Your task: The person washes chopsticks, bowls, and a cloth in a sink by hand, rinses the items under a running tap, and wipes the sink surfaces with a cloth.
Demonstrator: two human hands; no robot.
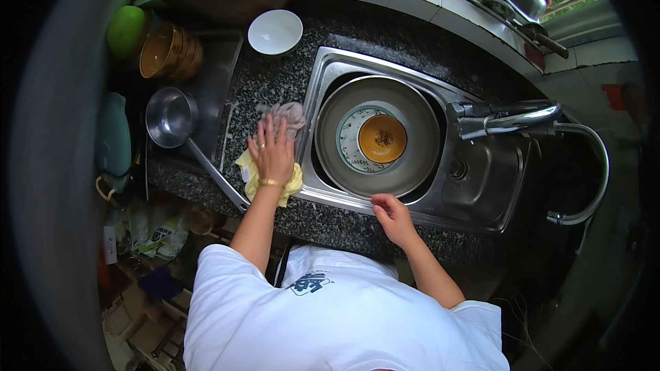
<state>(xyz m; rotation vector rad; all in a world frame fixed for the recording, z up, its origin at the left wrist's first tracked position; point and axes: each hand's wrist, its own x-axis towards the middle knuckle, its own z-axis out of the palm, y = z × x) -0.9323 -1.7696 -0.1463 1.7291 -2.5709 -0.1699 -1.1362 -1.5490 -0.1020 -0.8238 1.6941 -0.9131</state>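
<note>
My left hand [273, 152] lies flat with fingers spread, its fingertips on a crumpled greyish-pink cloth [290, 115]. A yellow cloth [295, 181] lies under the wrist, left of the sink. Over the sink's front rim [330, 195] is my right hand [393, 218], fingers loosely curled, with nothing visible in it. Within the larger basin of the steel sink sits a wide grey metal pan [420, 165]. It holds a plate with a leaf pattern [349, 136], and an orange-brown bowl [382, 139] rests on that plate.
A steel ladle [171, 117] reaches across the left counter, below stacked brown bowls [164, 51] and a green bowl [125, 32]. A white bowl [275, 32] stands behind the cloths. The chrome faucet [515, 119] extends over the sink's right side, beside the smaller basin [482, 180].
</note>
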